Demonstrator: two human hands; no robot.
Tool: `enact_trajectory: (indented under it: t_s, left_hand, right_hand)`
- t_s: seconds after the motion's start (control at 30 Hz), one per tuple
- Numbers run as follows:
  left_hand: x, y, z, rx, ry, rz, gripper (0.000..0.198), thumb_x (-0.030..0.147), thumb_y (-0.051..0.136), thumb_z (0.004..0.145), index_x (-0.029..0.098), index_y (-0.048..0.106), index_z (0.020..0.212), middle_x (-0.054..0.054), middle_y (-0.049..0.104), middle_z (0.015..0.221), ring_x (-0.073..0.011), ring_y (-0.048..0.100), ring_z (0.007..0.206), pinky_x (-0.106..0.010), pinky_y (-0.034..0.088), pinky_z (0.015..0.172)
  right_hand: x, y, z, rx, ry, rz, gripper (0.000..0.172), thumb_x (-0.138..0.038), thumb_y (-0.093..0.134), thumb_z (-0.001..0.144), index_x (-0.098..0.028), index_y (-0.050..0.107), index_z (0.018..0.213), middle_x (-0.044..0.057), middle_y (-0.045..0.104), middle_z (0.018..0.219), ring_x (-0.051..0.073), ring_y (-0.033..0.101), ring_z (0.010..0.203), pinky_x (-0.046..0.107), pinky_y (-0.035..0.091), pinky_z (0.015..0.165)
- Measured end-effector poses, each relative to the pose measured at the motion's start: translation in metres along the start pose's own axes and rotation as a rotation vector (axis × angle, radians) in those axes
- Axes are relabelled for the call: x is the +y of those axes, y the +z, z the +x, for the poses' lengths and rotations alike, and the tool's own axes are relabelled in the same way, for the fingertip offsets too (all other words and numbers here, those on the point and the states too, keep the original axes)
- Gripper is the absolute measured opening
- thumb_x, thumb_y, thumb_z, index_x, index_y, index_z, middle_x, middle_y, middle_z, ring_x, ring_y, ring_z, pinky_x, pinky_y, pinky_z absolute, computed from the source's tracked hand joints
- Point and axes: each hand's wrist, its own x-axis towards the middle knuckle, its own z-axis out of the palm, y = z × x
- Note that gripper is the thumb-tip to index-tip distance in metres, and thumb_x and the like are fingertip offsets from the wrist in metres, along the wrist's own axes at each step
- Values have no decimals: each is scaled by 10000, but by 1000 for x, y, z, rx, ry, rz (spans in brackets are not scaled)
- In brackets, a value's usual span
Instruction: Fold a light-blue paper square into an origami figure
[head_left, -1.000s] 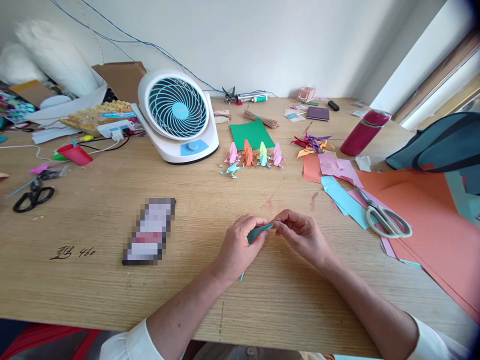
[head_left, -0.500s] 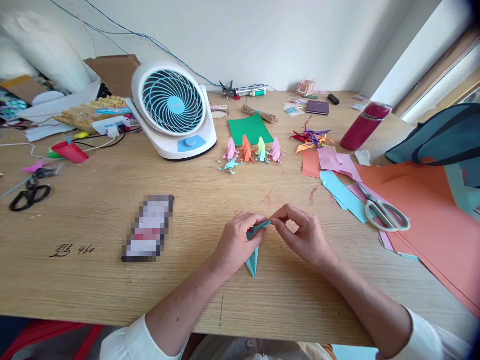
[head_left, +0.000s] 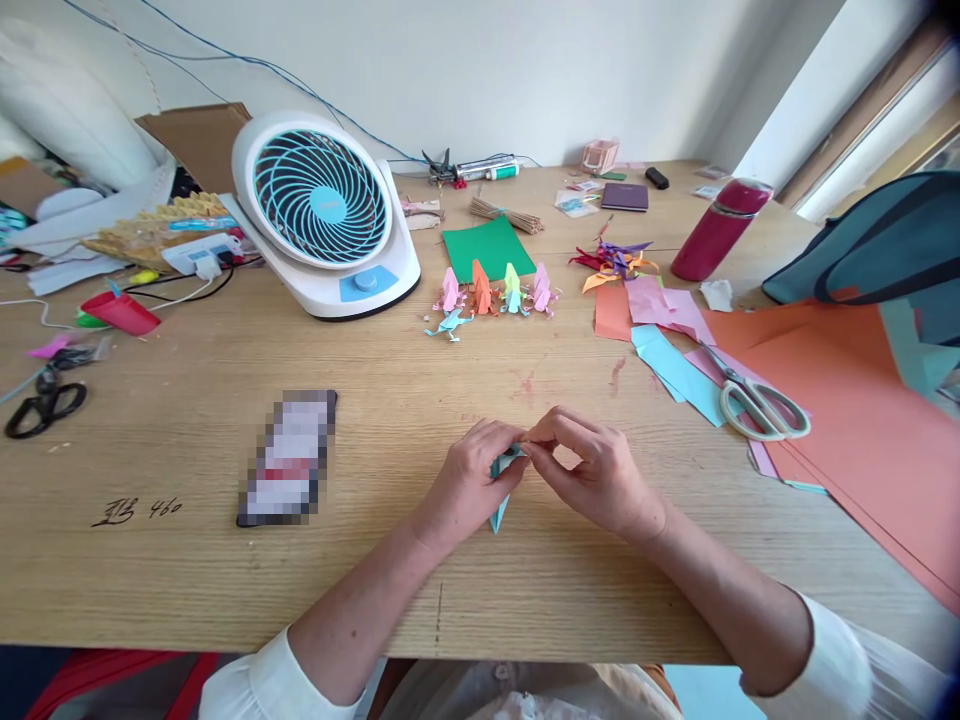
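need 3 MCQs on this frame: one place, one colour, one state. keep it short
1. Where do the grey-handled scissors lie?
A. on the paper sheets at the person's right
B. against the fan
C. on the phone

2. What colour is the folded paper in the hands?
A. orange
B. teal
C. pink

3. How do the hands stand on it?
A. both pinch it
B. only the left touches it
C. both rest flat on the table

Answers: 1 A, they rest on blue and pink sheets beside the orange paper. 2 B, a teal point shows below the left hand. 3 A, fingertips of the left hand and right hand meet on the paper above the table.
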Motion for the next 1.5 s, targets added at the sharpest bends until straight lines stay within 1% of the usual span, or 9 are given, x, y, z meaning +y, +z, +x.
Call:
enact_trajectory:
  t_s: [0.27, 0.37, 0.5, 0.6, 0.7, 0.9, 1.03, 1.23, 1.5]
  left_hand:
    - [-2, 0, 0, 10, -93, -89, 187, 109, 588, 892, 219, 700, 994, -14, 721, 905, -161, 658, 829, -266, 493, 760]
    - [-3, -2, 1, 65, -134, -156, 156, 123, 605, 888, 210, 714, 958, -13, 706, 867, -143, 649, 780, -243, 503, 722]
    - [-5, -3, 0, 167, -144, -211, 141, 103, 633, 865, 199, 729, 903, -33, 683, 900, -139, 653, 820, -227, 512, 715]
    - [-6, -2, -4, 207, -152, -140, 132, 109, 661, 861, 213, 737, 889, -21, 714, 875, -145, 664, 826, -256, 507, 771]
    - [-6, -2, -10, 219, -174, -59, 115, 129, 668, 870, 220, 733, 898, -17, 737, 897, -157, 673, 853, -290, 501, 831]
    - [1, -3, -27, 204, -135, 1, 141, 128, 620, 902, 214, 714, 961, -32, 707, 928, -150, 661, 867, -267, 521, 789]
    - [5, -6, -34, 198, -148, 29, 90, 157, 619, 908, 205, 694, 893, -37, 695, 897, -157, 656, 854, -273, 531, 785]
    - [7, -9, -38, 147, -167, 3, 101, 119, 623, 897, 196, 688, 885, -38, 683, 897, -149, 644, 854, -259, 511, 762]
    - [8, -8, -42, 79, -204, 28, 190, 51, 606, 872, 217, 691, 910, -18, 682, 903, -141, 657, 868, -239, 511, 753]
  right_hand:
    - [0, -4, 2, -5, -41, -19, 132, -209, 511, 975, -199, 627, 913, 22, 622, 764, 128, 589, 677, 243, 455, 621]
    - [1, -4, 3, 20, 28, 41, 103, -239, 535, 978, -201, 629, 960, 19, 630, 794, 128, 591, 689, 242, 463, 642]
    - [7, -4, -8, 19, 116, 57, 130, -207, 502, 982, -201, 616, 919, 20, 619, 798, 131, 580, 691, 245, 461, 644]
    - [8, -5, -27, -135, 79, -41, 147, -151, 478, 971, -193, 618, 973, 45, 637, 871, 148, 599, 747, 263, 465, 676]
    - [3, -4, -45, -221, 26, -136, 160, -148, 475, 972, -188, 616, 1036, 71, 649, 934, 178, 618, 830, 294, 481, 734]
    - [-11, 4, -50, -288, -22, -202, 209, -170, 444, 995, -163, 612, 1120, 93, 649, 969, 198, 619, 855, 329, 505, 762]
    - [-11, 7, -47, -345, -72, -209, 233, -188, 444, 1003, -144, 602, 1168, 108, 636, 976, 219, 596, 892, 368, 514, 798]
    - [-10, 8, -47, -403, -35, -227, 233, -203, 488, 990, -119, 588, 1184, 113, 599, 987, 235, 559, 891, 395, 511, 802]
    - [-10, 13, -46, -449, -106, -374, 128, -159, 495, 963, -171, 608, 904, 94, 567, 937, 222, 499, 822, 366, 438, 714]
